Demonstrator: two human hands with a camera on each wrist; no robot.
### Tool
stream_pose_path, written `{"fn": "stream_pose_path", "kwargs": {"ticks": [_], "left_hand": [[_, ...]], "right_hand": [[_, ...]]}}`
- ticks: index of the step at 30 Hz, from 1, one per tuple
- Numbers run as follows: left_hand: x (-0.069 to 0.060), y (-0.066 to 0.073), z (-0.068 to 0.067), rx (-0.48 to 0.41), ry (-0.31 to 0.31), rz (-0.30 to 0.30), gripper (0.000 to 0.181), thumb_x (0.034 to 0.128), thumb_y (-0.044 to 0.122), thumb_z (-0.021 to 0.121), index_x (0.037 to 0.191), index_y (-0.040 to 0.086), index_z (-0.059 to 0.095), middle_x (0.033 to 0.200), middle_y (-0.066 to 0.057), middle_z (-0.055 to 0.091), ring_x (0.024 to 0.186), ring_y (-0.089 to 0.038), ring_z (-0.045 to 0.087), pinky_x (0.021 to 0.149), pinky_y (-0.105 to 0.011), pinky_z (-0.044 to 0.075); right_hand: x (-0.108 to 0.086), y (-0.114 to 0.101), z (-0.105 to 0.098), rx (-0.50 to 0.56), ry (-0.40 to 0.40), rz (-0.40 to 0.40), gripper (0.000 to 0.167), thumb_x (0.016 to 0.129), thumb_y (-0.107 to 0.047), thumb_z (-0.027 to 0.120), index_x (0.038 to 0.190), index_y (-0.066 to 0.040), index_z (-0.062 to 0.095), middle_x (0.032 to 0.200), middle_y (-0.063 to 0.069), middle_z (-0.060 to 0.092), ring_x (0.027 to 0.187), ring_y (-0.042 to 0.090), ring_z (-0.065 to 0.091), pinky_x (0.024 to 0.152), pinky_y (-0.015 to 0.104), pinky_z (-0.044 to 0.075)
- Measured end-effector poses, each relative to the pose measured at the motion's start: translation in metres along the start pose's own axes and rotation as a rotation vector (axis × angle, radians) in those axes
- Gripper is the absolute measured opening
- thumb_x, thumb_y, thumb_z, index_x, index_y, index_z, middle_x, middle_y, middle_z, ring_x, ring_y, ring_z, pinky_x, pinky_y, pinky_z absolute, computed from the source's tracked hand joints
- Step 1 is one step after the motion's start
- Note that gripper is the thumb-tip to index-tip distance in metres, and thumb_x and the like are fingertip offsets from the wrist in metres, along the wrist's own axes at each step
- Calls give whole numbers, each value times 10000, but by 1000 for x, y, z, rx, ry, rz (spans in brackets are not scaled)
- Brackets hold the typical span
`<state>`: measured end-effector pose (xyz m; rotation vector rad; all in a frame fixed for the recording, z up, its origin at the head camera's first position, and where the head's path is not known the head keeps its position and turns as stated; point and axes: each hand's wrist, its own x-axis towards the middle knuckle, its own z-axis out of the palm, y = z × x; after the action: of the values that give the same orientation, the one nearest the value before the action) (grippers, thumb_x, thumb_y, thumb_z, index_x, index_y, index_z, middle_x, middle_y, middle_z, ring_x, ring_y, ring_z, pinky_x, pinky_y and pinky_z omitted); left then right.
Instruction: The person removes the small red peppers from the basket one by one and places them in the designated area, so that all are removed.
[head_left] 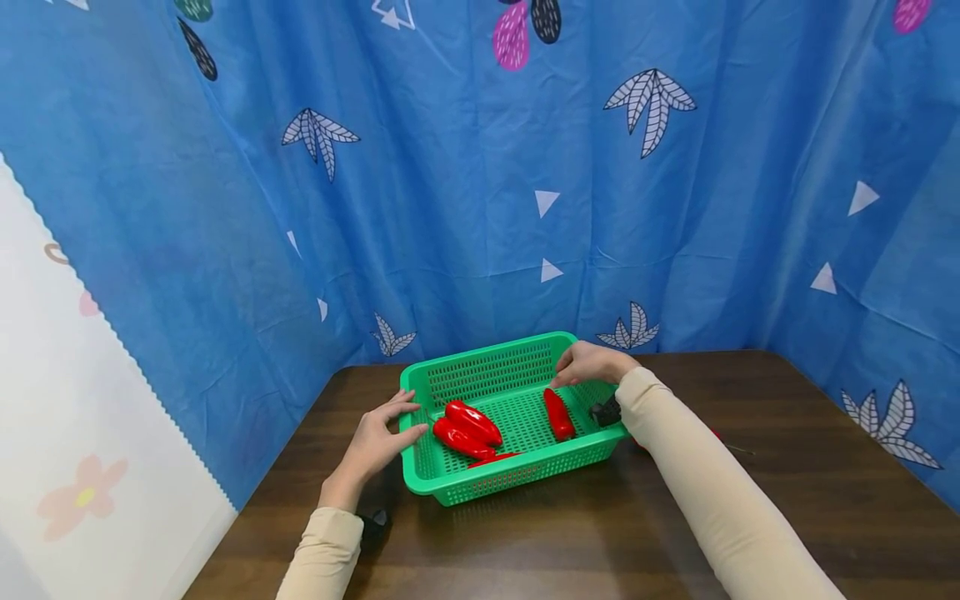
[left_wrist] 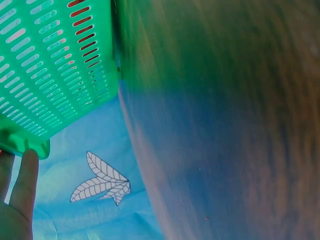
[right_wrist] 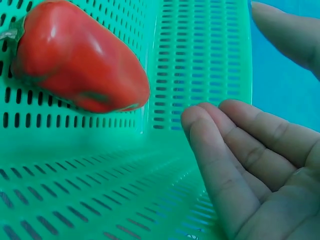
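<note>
Inside the green basket [head_left: 555,454] on the worktop [head_left: 585,542], a red pepper [head_left: 559,416] lay near the right hand [head_left: 592,363], its thumb and fingers parted and holding nothing, while the left hand [head_left: 375,437], spread at the rim [head_left: 487,352], seemed best used to steady that edge lightly.

Looking down, the head view shares the green basket [head_left: 536,465] with closer wrist views, left outside it, right looking in.

Cream sleeves [head_left: 705,477]; black wrist cameras [head_left: 605,412]
</note>
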<state>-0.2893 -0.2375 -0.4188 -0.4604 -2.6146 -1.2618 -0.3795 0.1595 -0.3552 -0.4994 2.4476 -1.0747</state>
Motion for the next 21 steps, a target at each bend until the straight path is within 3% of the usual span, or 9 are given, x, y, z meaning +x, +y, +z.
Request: {"fn": "stream_pose_path", "kwargs": {"ticks": [9,16,21], "left_hand": [[-1,1,1,-1,1,2,515,879,324,777,1296,43,668,1519,-98,511,1505,-279,339,1183,-593,314],[-1,1,1,2,5,6,507,877,316,779,1291,43,672,1516,-106,514,1502,-280,344,1184,-593,313],[-2,2,1,-6,1,9,515,878,319,778,1296,39,667,1523,-109,505,1508,-282,331,1182,-595,315]], "right_hand": [[8,1,8,17,2,-5,470,919,-171,718,1291,95,611,1449,306,482,1229,361,610,1092,513,472],[10,3,13,28,4,32,627,917,-189,724,1405,119,480,1445,284,481,1234,379,594,1093,527,464],[11,4,15,19,14,40,636,924,-193,717,1416,124,466,1448,285,484,1230,367,600,1087,521,470]]}}
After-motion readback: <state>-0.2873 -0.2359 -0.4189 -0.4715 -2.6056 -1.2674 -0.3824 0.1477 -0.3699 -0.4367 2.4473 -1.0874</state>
